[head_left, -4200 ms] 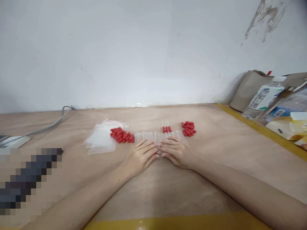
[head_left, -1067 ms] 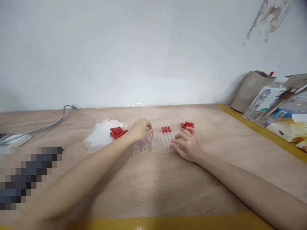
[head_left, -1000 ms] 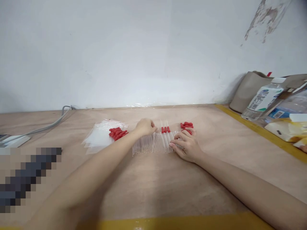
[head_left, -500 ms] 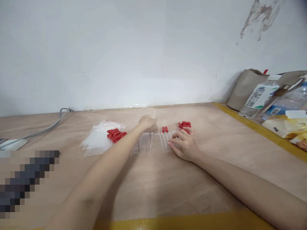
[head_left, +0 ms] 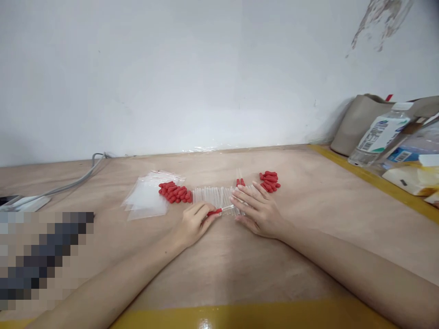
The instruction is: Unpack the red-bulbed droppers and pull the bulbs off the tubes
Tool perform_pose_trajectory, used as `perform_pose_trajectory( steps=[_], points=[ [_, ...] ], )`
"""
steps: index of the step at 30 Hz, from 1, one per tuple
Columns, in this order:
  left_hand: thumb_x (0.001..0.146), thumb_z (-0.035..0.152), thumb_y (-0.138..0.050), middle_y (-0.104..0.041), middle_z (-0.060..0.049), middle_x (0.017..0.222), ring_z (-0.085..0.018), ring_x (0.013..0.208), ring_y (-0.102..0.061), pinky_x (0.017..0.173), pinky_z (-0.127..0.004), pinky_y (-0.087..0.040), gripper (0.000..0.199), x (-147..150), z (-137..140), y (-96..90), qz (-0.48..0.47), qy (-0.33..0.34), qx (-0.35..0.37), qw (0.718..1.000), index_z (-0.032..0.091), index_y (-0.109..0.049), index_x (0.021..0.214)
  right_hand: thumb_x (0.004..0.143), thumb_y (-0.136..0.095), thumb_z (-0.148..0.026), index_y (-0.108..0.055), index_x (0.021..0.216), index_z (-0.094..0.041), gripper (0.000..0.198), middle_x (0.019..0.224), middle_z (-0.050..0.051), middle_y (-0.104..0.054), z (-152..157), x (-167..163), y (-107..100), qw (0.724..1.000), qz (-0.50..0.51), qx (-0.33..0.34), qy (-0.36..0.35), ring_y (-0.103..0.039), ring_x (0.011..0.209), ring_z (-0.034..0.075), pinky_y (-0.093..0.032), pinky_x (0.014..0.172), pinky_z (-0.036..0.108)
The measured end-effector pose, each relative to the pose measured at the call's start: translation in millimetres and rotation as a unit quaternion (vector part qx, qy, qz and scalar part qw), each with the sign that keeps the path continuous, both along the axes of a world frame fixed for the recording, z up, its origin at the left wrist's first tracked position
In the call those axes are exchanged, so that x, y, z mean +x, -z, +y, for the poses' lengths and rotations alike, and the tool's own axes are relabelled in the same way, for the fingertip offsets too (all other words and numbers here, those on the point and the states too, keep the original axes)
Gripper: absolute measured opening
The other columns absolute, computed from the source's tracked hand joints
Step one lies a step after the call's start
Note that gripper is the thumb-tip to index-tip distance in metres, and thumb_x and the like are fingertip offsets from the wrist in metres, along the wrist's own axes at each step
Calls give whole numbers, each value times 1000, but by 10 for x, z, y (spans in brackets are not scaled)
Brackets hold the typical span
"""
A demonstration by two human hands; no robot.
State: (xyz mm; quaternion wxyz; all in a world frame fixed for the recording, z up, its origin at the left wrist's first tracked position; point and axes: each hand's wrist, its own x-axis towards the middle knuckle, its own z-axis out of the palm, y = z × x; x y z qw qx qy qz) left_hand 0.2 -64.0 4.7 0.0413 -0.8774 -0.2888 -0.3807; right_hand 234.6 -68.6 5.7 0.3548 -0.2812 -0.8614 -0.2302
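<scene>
The left hand (head_left: 194, 224) grips one dropper (head_left: 221, 210) by its red bulb, fingers closed around it, the clear stem pointing right toward the right hand (head_left: 255, 211). The dropper sits low over the desk (head_left: 240, 274), at the near edge of the row of clear tubes (head_left: 214, 195). The right hand lies flat on the right part of that row, fingers spread and holding nothing, its fingertips (head_left: 236, 199) just beside the dropper's stem.

A pile of red bulbs (head_left: 174, 193) lies left of the row, touching a stack of clear bags (head_left: 146, 198). A second, smaller pile of red bulbs (head_left: 270, 181) lies to the right, near two capped droppers (head_left: 240, 181) behind the row.

Judgement: the grip is best kept on the bulb, with the stem level, while the flat right hand keeps the loose tubes from rolling.
</scene>
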Motion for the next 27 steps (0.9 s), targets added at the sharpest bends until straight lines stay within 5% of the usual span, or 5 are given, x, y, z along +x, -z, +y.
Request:
perform_pose_trajectory(
  steps=[5,12,27],
  points=[
    [81,18,-55,-61,-2,81,-13,73,-57,68,-25,-48,9,57,-2,14,1,35,26,999,19,-54,90,85,-50,-28,-57,110,-21,27,111,4,-62,52,-8,53,1000,7,-1,-4,-47,116,21,-24,106,49],
    [81,26,-56,-63,-8,99,-18,90,-59,78,-33,-49,27,127,15,-22,22,31,24,999,19,-55,107,84,-51,-22,-64,97,-20,18,95,2,-68,69,-62,52,998,36,-11,-51,-57,104,19,-36,100,46],
    [83,19,-51,-69,-4,88,-17,89,-64,92,-38,-45,12,168,-3,-40,66,41,111,991,18,-59,93,85,-48,-19,-61,98,-16,18,96,5,-68,44,-95,69,993,-1,-39,-108,-60,98,15,-42,98,37]
  ],
)
